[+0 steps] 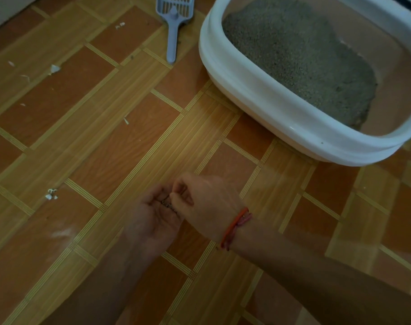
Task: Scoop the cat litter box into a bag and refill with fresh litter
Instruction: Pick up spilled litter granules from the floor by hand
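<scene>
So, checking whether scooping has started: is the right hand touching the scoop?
Apart. The head view shows the scoop lying on the floor by the litter box, bare floor between it and the right hand, which pinches into the left hand.

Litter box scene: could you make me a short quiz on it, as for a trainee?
1. True or false: the scoop lies inside the box.
2. Which wrist wears the red bracelet? A) left B) right
3. Fill in: the right hand pinches dark bits lying in the left hand's ____.
Key: 1 false, it lies on the floor; 2 B; 3 palm.
</scene>
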Action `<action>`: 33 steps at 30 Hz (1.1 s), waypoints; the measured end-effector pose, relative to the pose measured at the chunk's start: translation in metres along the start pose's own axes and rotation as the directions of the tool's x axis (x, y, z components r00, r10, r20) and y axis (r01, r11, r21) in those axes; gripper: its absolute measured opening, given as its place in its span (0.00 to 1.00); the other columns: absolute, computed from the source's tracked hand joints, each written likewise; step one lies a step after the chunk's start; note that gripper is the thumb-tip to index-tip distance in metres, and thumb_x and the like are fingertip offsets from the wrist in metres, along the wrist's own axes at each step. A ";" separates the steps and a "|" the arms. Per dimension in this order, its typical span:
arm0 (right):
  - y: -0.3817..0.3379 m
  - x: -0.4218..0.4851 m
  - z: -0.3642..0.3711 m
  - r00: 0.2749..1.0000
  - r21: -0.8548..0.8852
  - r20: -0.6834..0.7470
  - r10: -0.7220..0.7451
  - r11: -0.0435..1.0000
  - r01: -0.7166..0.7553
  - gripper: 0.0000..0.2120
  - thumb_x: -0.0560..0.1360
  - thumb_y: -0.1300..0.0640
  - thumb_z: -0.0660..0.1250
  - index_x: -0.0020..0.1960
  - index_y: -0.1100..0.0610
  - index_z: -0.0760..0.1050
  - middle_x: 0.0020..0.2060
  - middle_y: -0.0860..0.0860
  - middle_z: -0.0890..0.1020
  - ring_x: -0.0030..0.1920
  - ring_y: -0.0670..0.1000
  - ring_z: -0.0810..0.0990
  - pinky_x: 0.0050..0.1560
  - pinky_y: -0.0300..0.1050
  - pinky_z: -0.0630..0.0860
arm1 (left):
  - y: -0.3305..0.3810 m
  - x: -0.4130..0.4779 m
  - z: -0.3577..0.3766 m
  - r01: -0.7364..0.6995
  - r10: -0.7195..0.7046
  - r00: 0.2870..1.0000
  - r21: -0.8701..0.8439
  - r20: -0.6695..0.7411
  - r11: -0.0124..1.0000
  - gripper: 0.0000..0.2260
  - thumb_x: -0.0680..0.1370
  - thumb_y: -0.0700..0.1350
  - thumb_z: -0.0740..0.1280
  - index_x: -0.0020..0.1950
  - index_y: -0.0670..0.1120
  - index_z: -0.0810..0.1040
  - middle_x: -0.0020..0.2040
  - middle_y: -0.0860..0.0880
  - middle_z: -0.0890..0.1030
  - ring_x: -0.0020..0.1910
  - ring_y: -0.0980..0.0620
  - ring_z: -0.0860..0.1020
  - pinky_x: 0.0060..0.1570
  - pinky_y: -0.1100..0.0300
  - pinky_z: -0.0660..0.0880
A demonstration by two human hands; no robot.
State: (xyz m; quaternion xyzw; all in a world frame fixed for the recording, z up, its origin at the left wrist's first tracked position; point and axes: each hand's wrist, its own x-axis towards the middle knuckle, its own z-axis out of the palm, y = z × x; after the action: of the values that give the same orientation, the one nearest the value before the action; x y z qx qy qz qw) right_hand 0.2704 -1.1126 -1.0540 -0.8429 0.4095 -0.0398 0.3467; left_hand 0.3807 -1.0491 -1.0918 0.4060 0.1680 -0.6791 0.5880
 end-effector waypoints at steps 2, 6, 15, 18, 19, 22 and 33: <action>0.000 0.000 0.001 1.000 0.008 0.001 -0.015 1.000 0.015 0.06 0.76 0.48 0.65 0.48 0.49 0.74 0.41 0.47 0.82 0.45 0.51 0.81 0.43 0.52 0.78 | 0.000 0.001 -0.001 0.004 -0.004 1.000 -0.007 0.008 1.000 0.21 0.80 0.45 0.57 0.34 0.38 0.82 0.32 0.45 0.82 0.32 0.50 0.83 0.34 0.59 0.81; 0.001 0.000 0.002 0.999 0.005 0.020 -0.040 0.999 0.040 0.05 0.76 0.49 0.65 0.49 0.50 0.75 0.43 0.47 0.82 0.46 0.52 0.80 0.44 0.52 0.77 | 0.000 0.003 -0.002 -0.007 0.007 1.000 0.013 0.018 1.000 0.19 0.78 0.46 0.58 0.34 0.39 0.82 0.33 0.45 0.81 0.32 0.50 0.82 0.36 0.59 0.81; 0.033 0.010 -0.017 0.991 -0.002 -0.115 0.068 0.998 -0.069 0.09 0.78 0.46 0.64 0.54 0.47 0.78 0.33 0.40 0.74 0.37 0.45 0.77 0.39 0.42 0.72 | -0.001 0.005 0.006 -0.015 0.015 1.000 -0.046 -0.014 0.999 0.18 0.78 0.45 0.60 0.41 0.36 0.84 0.47 0.40 0.85 0.47 0.45 0.85 0.50 0.51 0.82; 0.067 0.023 -0.028 0.962 -0.054 -0.190 0.196 0.976 -0.210 0.09 0.79 0.46 0.63 0.55 0.47 0.78 0.42 0.42 0.81 0.46 0.45 0.79 0.47 0.44 0.77 | 0.000 0.004 0.010 -0.006 0.002 0.998 -0.055 -0.061 0.998 0.20 0.81 0.44 0.58 0.39 0.35 0.85 0.50 0.38 0.85 0.51 0.42 0.85 0.51 0.46 0.80; 0.077 0.027 -0.030 0.952 -0.065 -0.202 0.229 0.967 -0.247 0.08 0.79 0.46 0.62 0.54 0.46 0.78 0.46 0.43 0.82 0.47 0.46 0.79 0.48 0.45 0.78 | 0.000 0.002 0.010 -0.006 0.002 0.998 -0.059 -0.066 0.998 0.21 0.82 0.44 0.58 0.40 0.35 0.85 0.50 0.38 0.85 0.51 0.42 0.84 0.51 0.46 0.80; 0.096 0.037 -0.033 0.932 -0.085 -0.250 0.262 0.953 -0.290 0.07 0.79 0.46 0.63 0.53 0.43 0.77 0.48 0.43 0.82 0.48 0.46 0.79 0.49 0.48 0.80 | 0.000 0.001 0.011 -0.003 -0.001 0.997 -0.050 -0.076 0.999 0.21 0.82 0.45 0.58 0.41 0.35 0.85 0.50 0.38 0.85 0.52 0.42 0.84 0.50 0.47 0.81; 0.103 0.049 -0.028 0.955 -0.109 -0.223 0.193 0.969 -0.222 0.06 0.77 0.47 0.65 0.50 0.45 0.81 0.45 0.44 0.84 0.48 0.48 0.80 0.49 0.50 0.79 | 0.000 0.004 0.010 0.007 -0.014 0.995 -0.072 -0.094 0.997 0.22 0.82 0.44 0.57 0.40 0.35 0.85 0.51 0.38 0.85 0.51 0.41 0.84 0.48 0.46 0.82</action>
State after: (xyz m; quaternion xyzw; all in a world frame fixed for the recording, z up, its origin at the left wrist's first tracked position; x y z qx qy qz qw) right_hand 0.2248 -1.2071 -1.1069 -0.8074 0.5320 -0.0650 0.2467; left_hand 0.3772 -1.0587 -1.0889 0.4155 0.2220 -0.6557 0.5901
